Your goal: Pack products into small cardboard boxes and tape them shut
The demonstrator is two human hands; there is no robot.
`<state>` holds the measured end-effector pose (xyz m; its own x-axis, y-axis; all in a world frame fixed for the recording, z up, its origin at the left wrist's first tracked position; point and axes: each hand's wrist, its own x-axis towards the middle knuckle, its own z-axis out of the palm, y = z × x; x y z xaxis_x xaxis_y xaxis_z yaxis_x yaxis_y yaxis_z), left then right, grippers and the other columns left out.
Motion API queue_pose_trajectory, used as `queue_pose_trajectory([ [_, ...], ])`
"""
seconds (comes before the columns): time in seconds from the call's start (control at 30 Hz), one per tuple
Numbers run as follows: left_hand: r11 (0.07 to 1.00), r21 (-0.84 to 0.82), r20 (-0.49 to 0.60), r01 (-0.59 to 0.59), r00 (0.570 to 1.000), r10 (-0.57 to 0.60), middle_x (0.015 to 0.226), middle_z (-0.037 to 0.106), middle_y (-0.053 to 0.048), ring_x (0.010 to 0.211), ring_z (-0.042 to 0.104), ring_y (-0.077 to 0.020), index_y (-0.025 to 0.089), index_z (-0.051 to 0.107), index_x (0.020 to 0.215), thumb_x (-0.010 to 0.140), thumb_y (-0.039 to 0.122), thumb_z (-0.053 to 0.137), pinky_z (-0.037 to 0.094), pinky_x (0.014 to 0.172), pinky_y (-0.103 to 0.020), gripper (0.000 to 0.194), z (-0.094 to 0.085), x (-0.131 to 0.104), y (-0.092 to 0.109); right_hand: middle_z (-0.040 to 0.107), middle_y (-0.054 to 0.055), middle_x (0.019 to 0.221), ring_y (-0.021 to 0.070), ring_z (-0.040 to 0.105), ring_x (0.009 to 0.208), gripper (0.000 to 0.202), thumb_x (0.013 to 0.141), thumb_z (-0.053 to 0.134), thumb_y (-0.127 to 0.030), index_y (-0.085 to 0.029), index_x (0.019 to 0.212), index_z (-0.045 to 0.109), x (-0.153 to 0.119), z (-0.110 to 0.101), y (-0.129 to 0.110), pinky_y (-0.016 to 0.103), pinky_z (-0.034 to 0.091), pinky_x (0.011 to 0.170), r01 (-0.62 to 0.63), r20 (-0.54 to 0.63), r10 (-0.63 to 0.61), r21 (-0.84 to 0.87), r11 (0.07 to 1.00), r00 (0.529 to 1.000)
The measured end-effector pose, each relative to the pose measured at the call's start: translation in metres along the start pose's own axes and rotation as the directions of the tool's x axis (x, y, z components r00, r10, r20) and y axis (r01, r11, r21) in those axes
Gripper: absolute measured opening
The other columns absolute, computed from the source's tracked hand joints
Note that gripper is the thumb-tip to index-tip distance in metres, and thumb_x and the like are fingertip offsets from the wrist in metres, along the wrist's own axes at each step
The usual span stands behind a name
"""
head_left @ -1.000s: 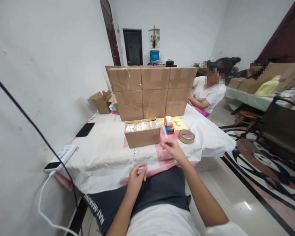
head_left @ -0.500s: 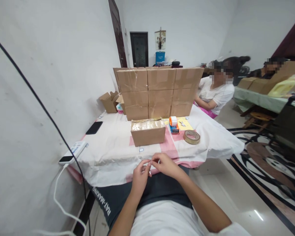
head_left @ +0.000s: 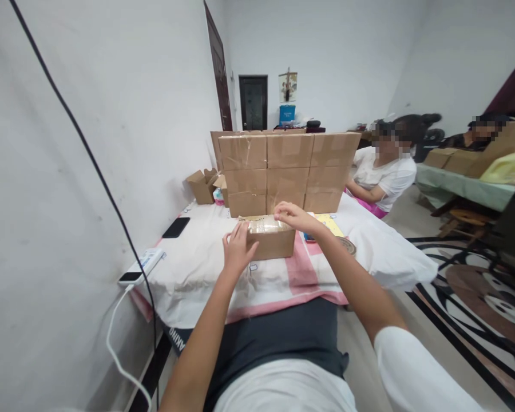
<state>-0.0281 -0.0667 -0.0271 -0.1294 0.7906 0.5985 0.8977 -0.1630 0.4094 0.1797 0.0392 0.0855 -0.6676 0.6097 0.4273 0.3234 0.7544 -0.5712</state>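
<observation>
My left hand [head_left: 237, 249] is covering the near-left corner of the taped box [head_left: 271, 239], so I'm not seeing what's under the palm. My right hand [head_left: 292, 217] and forearm are hiding most of the tape dispenser and part of the tape roll [head_left: 347, 245]. The black cable [head_left: 90, 160] is running off the top edge. The wall picture [head_left: 287, 87] is too small to make out, approx. a blur.
</observation>
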Motion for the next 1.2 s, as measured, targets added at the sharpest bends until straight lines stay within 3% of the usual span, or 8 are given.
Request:
queue_pose_trajectory([
  [0.17, 0.983, 0.163, 0.076, -0.089, 0.994, 0.078, 0.154, 0.047, -0.018, 0.148, 0.034, -0.0316, 0.015, 0.023, 0.157, 0.089, 0.032, 0.057, 0.017, 0.118, -0.059, 0.078, 0.010, 0.035, 0.004, 0.072, 0.004, 0.090, 0.0183, 0.061, 0.088, 0.019, 0.087, 0.065, -0.030, -0.015, 0.080, 0.075, 0.055, 0.024, 0.030, 0.029, 0.043, 0.085, -0.169, 0.100, 0.197, -0.235, 0.957, 0.975],
  [0.27, 0.968, 0.215, 0.043, -0.127, 0.992, 0.121, 0.162, 0.037, -0.012, 0.150, 0.029, -0.0332, 0.024, 0.036, 0.153, 0.087, 0.036, 0.060, 0.018, 0.117, -0.060, 0.072, 0.018, 0.037, 0.005, 0.074, 0.004, 0.084, 0.0188, 0.062, 0.082, 0.019, 0.086, 0.066, -0.032, -0.016, 0.079, 0.075, 0.069, 0.038, 0.044, 0.029, 0.042, 0.080, -0.239, 0.084, 0.276, -0.307, 0.921, 0.957],
  [0.5, 0.978, 0.116, 0.126, -0.176, 0.979, 0.161, 0.147, 0.058, -0.006, 0.142, 0.042, -0.0291, 0.030, 0.054, 0.140, 0.093, 0.036, 0.054, 0.013, 0.117, -0.063, 0.047, 0.037, 0.029, 0.004, 0.075, 0.005, 0.086, 0.0198, 0.065, 0.087, 0.018, 0.085, 0.064, -0.032, -0.019, 0.084, 0.077, 0.074, 0.053, 0.063, 0.028, 0.043, 0.079, -0.296, 0.108, 0.371, -0.418, 0.859, 0.922],
  [0.63, 0.983, 0.118, 0.133, -0.143, 0.983, 0.127, 0.148, 0.058, -0.008, 0.140, 0.043, -0.0286, 0.029, 0.053, 0.141, 0.096, 0.035, 0.052, 0.012, 0.117, -0.062, 0.045, 0.041, 0.024, 0.002, 0.072, 0.014, 0.107, 0.0296, 0.059, 0.112, 0.020, 0.081, 0.070, -0.033, -0.016, 0.090, 0.075, 0.074, 0.066, 0.065, 0.039, 0.041, 0.098, -0.300, 0.090, 0.379, -0.456, 0.838, 0.921],
  [0.73, 0.983, 0.131, 0.131, -0.126, 0.985, 0.109, 0.143, 0.062, -0.008, 0.136, 0.048, -0.0285, 0.029, 0.057, 0.137, 0.096, 0.032, 0.053, 0.016, 0.115, -0.060, 0.041, 0.039, 0.025, 0.007, 0.052, 0.027, 0.140, 0.0404, 0.039, 0.135, 0.052, 0.076, 0.078, -0.030, -0.006, 0.120, 0.064, 0.071, 0.062, 0.058, 0.055, 0.030, 0.111, -0.358, -0.064, 0.371, -0.456, 0.815, 0.926],
  [0.83, 0.980, 0.138, 0.109, -0.145, 0.985, 0.130, 0.136, 0.067, -0.008, 0.129, 0.054, -0.0290, 0.031, 0.061, 0.131, 0.094, 0.029, 0.055, 0.019, 0.113, -0.060, 0.038, 0.035, 0.019, 0.015, 0.042, 0.032, 0.147, 0.0409, 0.037, 0.139, 0.068, 0.078, 0.076, -0.026, -0.003, 0.136, 0.050, 0.054, 0.031, 0.049, 0.057, 0.030, 0.111, -0.411, -0.169, 0.375, -0.361, 0.837, 0.912],
  [1.0, 0.946, 0.168, -0.063, -0.278, 0.954, 0.292, 0.121, 0.075, -0.006, 0.117, 0.064, -0.0306, 0.037, 0.064, 0.129, 0.095, 0.031, 0.054, 0.022, 0.110, -0.059, 0.036, 0.033, 0.007, -0.007, 0.058, 0.011, 0.139, 0.0216, 0.066, 0.109, 0.085, 0.070, 0.083, -0.046, -0.023, 0.144, 0.048, -0.020, -0.014, 0.048, 0.029, 0.053, 0.085, -0.379, -0.161, 0.347, -0.266, 0.886, 0.924],
  [1.2, 0.838, 0.191, -0.087, -0.511, 0.842, 0.533, 0.124, 0.074, 0.002, 0.115, 0.067, -0.0277, 0.054, 0.042, 0.145, 0.098, 0.034, 0.050, 0.024, 0.111, -0.056, 0.052, 0.022, 0.004, -0.057, 0.035, 0.025, 0.155, 0.0348, 0.043, 0.141, 0.146, 0.047, 0.094, -0.045, -0.015, 0.162, 0.009, -0.085, 0.051, 0.075, 0.040, 0.042, 0.109, -0.086, 0.021, 0.086, -0.002, 0.996, 0.996],
])
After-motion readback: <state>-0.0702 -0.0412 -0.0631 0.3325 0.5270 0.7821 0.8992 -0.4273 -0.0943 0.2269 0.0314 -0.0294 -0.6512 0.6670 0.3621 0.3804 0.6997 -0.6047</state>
